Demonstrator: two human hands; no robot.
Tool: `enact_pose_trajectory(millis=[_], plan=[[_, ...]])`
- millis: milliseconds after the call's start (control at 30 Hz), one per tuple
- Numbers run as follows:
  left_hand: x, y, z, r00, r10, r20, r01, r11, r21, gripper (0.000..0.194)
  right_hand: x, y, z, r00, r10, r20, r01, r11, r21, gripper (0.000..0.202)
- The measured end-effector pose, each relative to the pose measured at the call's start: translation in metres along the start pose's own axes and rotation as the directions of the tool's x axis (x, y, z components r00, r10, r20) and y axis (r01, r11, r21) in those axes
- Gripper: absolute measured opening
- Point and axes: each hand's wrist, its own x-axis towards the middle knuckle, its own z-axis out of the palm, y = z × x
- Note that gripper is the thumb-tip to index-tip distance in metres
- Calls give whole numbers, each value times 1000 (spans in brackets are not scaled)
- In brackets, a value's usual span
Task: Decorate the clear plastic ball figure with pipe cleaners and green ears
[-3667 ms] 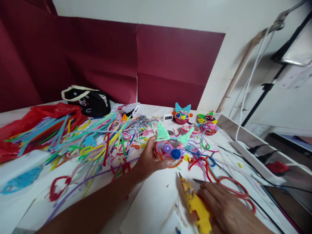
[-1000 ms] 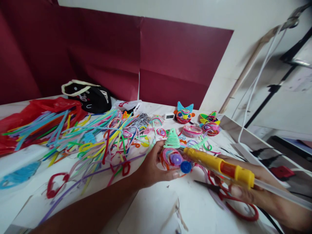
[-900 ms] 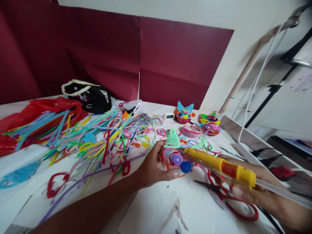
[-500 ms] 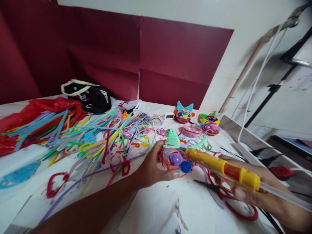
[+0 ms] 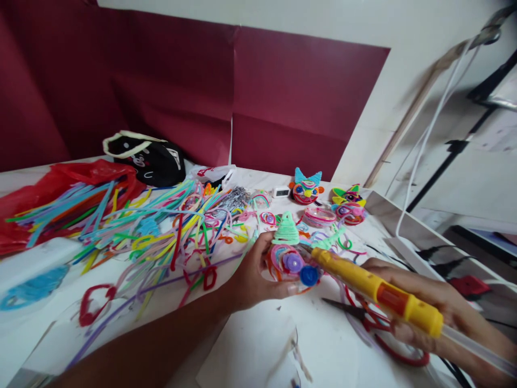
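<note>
My left hand [image 5: 258, 275] grips a colourful pipe-cleaner piece [image 5: 278, 261] that has a purple round part, a blue round part [image 5: 309, 275] and a mint green pointed part [image 5: 287, 230] on top. In my right hand [image 5: 428, 307] is a yellow glue gun [image 5: 375, 288] with an orange window and a clear stick out of its back. Its nozzle points at the piece, near the green part; whether they touch I cannot tell. Red-handled scissors [image 5: 398, 345] lie on the table under my right hand.
Loose pipe cleaners [image 5: 161, 221] spread over the left side, beside a red plastic bag [image 5: 97, 172] and a black bag [image 5: 149, 164]. Behind my hands sit two finished-looking faces [image 5: 306, 188] [image 5: 349, 203] and a small white display [image 5: 280, 192]. Cables run along the right.
My right hand and the glue gun have shifted slightly right and down. My left hand still grips the piece, nearly unmoved.
</note>
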Motion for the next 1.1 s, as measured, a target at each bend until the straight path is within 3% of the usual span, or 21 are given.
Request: enact_pose_trajectory(millis=[167, 367, 467, 567, 800, 1000, 1100], plan=[[0, -1, 1, 1000, 19, 1, -19, 1000, -21, 76, -14, 20, -9, 998, 56, -11, -57, 995, -86, 51], [-1, -2, 1, 1000, 21, -12, -21, 1000, 12, 77, -14, 19, -11, 998, 48, 41, -44, 995, -91, 55], [-1, -2, 1, 1000, 17, -24, -16, 1000, 16, 82, -11, 19, -8, 1000, 4, 2, -4, 998, -58, 59], [-1, -1, 1, 999, 34, -5, -34, 999, 28, 80, -5, 10, -4, 1000, 5, -27, -5, 1000, -14, 57], [-1, 2, 3, 999, 37, -26, -35, 997, 63, 80, 20, -32, 6, 995, -28, 99, 26, 999, 24, 41], [-1, -1, 2, 996, 76, -35, -72, 992, 103, 76, 26, -27, -4, 980, 4, 199, 8, 998, -59, 42], [-1, -1, 2, 995, 86, -51, -78, 986, 147, 78, 24, -21, -5, 986, 55, 160, -44, 997, -70, 47]])
